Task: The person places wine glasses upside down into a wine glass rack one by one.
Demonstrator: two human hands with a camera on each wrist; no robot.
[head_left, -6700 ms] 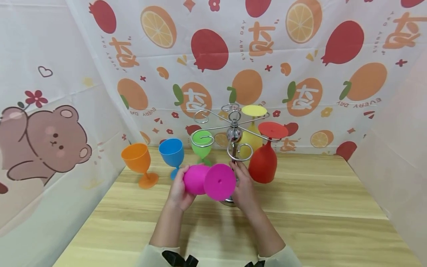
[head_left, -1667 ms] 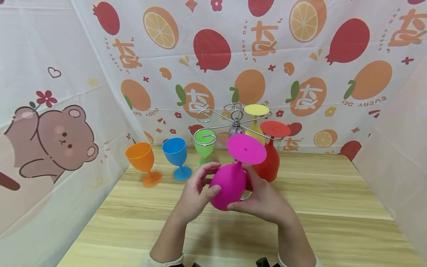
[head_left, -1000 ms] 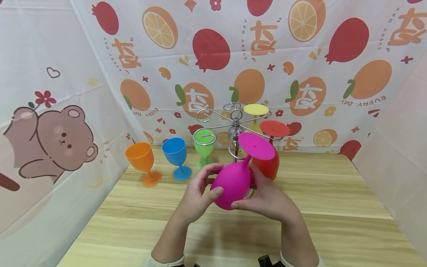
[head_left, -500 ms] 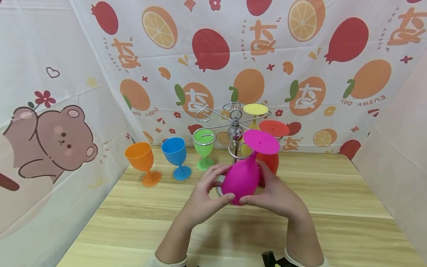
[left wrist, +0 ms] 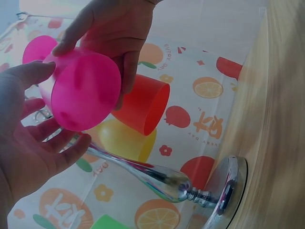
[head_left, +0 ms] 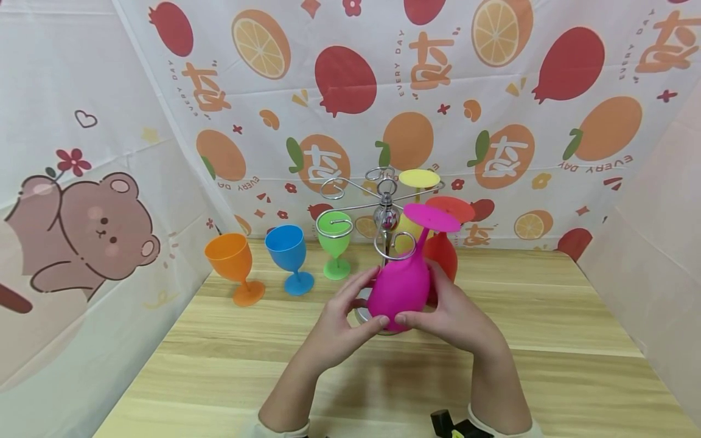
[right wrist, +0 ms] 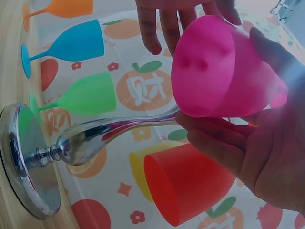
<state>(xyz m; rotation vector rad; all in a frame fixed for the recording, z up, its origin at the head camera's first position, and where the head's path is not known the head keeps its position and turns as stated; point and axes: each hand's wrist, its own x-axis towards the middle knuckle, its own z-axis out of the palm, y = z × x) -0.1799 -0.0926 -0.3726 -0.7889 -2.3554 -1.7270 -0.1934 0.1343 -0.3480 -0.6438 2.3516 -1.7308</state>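
Between both hands, a magenta plastic goblet (head_left: 400,292) is held upside down and tilted, its foot up to the right. My left hand (head_left: 339,325) grips the bowl from the left, and my right hand (head_left: 462,316) from the right, thumbs at the near side. Close behind stands a chrome goblet rack (head_left: 386,217); its front curled hook is right beside the magenta stem. From other hooks hang a red goblet (head_left: 445,255) and a yellow goblet (head_left: 418,178), upside down. The right wrist view shows the open mouth of the magenta bowl (right wrist: 202,67).
Upright on the wooden table (head_left: 219,377), left of the rack, stand an orange goblet (head_left: 230,255), a blue goblet (head_left: 287,248) and a green goblet (head_left: 334,243). A fruit-print cloth (head_left: 350,79) hangs behind. The rack's round base (left wrist: 228,191) rests on the table.
Earlier the left hand held the magenta goblet sideways while the right hand was at the rack's pole. Both hands then took the bowl; the goblet has shifted right, its foot rising towards the rack.
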